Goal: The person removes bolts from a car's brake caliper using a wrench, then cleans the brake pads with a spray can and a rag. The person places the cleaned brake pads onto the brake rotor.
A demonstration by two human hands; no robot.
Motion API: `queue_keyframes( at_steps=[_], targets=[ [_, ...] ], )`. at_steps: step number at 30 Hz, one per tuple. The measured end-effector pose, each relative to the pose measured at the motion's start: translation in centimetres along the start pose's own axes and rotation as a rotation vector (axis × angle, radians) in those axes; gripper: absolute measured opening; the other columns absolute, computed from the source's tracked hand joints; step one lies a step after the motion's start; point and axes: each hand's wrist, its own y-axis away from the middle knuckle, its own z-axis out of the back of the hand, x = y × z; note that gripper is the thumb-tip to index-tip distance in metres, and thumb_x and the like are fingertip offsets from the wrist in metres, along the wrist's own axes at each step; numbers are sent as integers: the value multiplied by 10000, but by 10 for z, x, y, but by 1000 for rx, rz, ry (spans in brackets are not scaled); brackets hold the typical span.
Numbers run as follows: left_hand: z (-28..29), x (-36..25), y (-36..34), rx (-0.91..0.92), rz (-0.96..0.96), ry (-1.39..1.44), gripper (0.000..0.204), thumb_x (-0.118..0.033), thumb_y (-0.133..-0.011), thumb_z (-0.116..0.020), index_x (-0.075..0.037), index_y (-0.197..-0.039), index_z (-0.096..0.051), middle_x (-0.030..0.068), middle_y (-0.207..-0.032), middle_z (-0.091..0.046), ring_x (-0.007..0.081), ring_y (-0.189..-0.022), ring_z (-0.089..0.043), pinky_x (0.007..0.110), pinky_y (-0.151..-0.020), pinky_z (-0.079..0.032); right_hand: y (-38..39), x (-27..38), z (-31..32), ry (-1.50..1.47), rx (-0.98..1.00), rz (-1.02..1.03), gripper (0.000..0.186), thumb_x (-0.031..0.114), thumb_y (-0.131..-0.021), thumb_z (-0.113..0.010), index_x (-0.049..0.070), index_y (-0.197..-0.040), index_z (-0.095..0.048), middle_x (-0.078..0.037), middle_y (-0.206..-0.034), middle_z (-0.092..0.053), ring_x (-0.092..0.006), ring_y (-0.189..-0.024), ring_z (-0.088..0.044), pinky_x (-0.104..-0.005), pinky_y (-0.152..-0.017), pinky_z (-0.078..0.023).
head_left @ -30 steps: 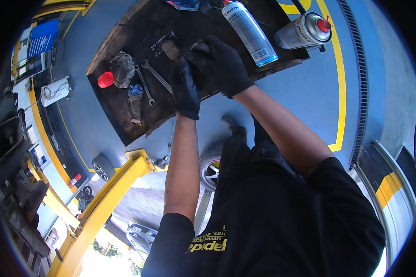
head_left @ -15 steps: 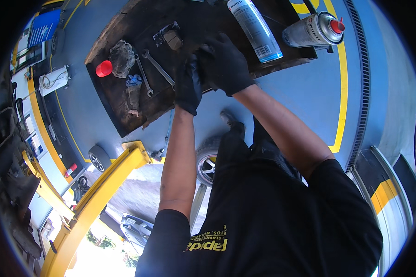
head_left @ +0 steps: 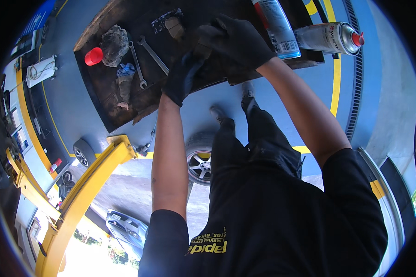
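Note:
My left hand (head_left: 182, 77), in a black glove, is closed on a small dark flat block (head_left: 201, 51) over the dark workbench top (head_left: 99, 87). My right hand (head_left: 239, 42), also black-gloved, has its fingers bent against the block's upper end; the gloves hide much of it. A greyish-brown pad-like block (head_left: 174, 28) lies beyond my left hand, beside a smeared light patch. Left of my left hand are two combination wrenches, one (head_left: 153, 55) close to the glove and another (head_left: 137, 64) farther left.
A crumpled grey rag (head_left: 114, 45), a red cap (head_left: 93, 56) and a dirty brush-like piece with blue wrapping (head_left: 124, 85) lie on the left. Two spray cans, one blue-white (head_left: 278, 27) and one red-nozzled (head_left: 330, 38), stand right. A yellow lift arm (head_left: 85, 191) crosses lower left.
My hands have drawn slightly apart, the right one moving right and up, so the dark block shows between them. The view has shifted, moving the bench items left and the cans right.

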Motion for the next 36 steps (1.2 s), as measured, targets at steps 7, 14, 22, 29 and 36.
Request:
queue_keyframes(
  at_steps=[7,14,22,29,36],
  targets=[
    [-37,12,-18,-365,-470,-366,300,-91,-956,-617,-22,-1242,-678,210,-1258,-674,394,-1135,-649,418,-968,-532,11,32,-11,274,-189,243,232,178,-928,-736,63,-1129,-731,-161,-1124,-750,-351,-1005,-726,-412,-899,-589],
    [-51,-10,-21,-475,-35,-66,251,-148,-970,-627,-37,-1183,-699,177,-1118,-736,376,-1054,-690,395,-933,-536,24,23,-5,269,-10,63,327,133,-893,-770,60,-1208,-719,-148,-1183,-745,-348,-1076,-718,-415,-959,-575],
    [-40,-12,-26,-450,-147,200,247,-190,-998,-601,-18,-1143,-704,205,-1102,-719,393,-1050,-680,418,-888,-543,11,22,-6,351,44,146,412,111,-878,-779,111,-1281,-694,-142,-1218,-737,-336,-1077,-720,-419,-994,-566],
    [5,23,-8,7,-66,-452,376,-370,-1043,-515,-71,-1221,-658,204,-1140,-698,389,-1068,-680,481,-911,-547,-50,13,46,315,47,102,308,118,-919,-697,120,-1226,-715,-138,-1150,-754,-323,-1050,-730,-383,-922,-593],
    [0,11,-75,-580,141,-683,559,-567,-950,-576,-117,-1278,-619,145,-1319,-638,373,-1098,-684,489,-911,-555,-143,34,-34,344,85,520,283,294,-896,-649,82,-1050,-759,-153,-1027,-765,-327,-962,-732,-461,-819,-564]
  ],
)
